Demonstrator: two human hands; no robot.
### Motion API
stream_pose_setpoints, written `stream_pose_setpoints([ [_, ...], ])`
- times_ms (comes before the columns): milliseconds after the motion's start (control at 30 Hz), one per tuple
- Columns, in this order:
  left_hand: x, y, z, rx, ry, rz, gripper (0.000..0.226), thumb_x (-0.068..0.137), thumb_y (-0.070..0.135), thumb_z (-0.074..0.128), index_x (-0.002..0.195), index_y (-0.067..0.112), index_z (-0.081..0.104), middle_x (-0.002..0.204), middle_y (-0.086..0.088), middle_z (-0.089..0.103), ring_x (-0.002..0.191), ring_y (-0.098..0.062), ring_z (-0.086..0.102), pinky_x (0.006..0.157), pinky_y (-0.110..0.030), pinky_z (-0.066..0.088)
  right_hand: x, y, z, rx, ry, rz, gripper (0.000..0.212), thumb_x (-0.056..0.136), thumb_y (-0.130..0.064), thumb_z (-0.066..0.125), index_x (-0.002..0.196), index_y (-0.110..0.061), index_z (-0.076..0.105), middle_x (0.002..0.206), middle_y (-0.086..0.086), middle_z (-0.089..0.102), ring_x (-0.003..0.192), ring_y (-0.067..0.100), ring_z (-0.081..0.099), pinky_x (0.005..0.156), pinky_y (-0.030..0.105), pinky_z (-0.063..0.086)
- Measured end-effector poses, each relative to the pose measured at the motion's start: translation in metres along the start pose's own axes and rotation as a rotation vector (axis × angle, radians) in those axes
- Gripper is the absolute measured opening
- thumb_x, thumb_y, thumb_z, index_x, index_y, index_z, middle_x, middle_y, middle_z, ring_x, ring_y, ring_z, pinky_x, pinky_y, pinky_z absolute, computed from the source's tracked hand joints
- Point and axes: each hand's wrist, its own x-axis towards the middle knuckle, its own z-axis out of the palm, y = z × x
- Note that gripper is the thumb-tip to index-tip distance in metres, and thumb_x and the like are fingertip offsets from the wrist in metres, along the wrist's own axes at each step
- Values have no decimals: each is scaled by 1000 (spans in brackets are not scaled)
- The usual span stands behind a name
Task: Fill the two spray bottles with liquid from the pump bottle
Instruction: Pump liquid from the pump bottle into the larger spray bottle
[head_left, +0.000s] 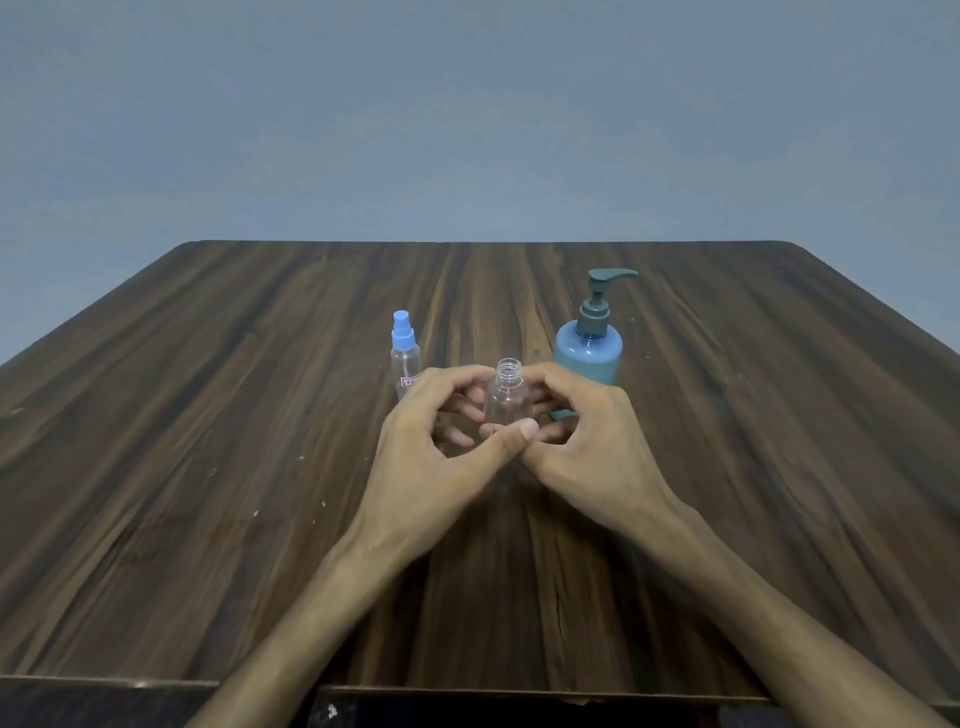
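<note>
At frame centre, the left hand (441, 441) and right hand (587, 441) curled their fingers round the uncapped spray bottle (508, 397), which looked empty. Behind, left of centre, the capped spray bottle (405, 358) stood unopened; the pump bottle (589, 343) waited right. Filling hadn't begun, I'd say.

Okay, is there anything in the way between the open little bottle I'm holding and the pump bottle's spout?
Nothing visible blocks it. The uncapped clear bottle sits between your left hand and right hand, its mouth open. The pump bottle stands just behind your right hand, spout pointing right. The capped spray bottle stands off to the left.
</note>
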Motion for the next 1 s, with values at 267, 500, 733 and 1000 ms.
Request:
stream_pose_setpoints([
  [267,10,2,20,-64,48,-17,40,78,35,85,116,25,77,108,4,77,95,-12,73,76,-24,55,-8,-10,-8,20,-19,-10,51,80,-48,76,125,-23,74,108,-17,77,102,4,75,77,25,66],
  [500,15,9,19,-272,63,-46,20,86,19,81,106,13,79,85,9,73,78,-2,65,74,-16,52,-4,-2,-62,-1,277,125,21,85,-17,78,105,-24,81,94,-7,81,87,7,75,78,22,59],
  [733,18,13,18,-438,-80,-147,32,86,18,57,111,13,78,85,5,72,90,-18,73,82,-29,58,40,31,-86,-85,-209,312,77,86,-13,86,152,-30,50,149,-13,60,136,7,57,114,40,50],
  [1000,20,9,22,-451,-116,-156,28,85,17,69,107,0,74,88,-3,75,85,-16,71,78,-23,58,35,40,-68,-223,7,280,71,70,-48,97,131,-34,64,120,-17,72,107,5,68,91,32,59],
])
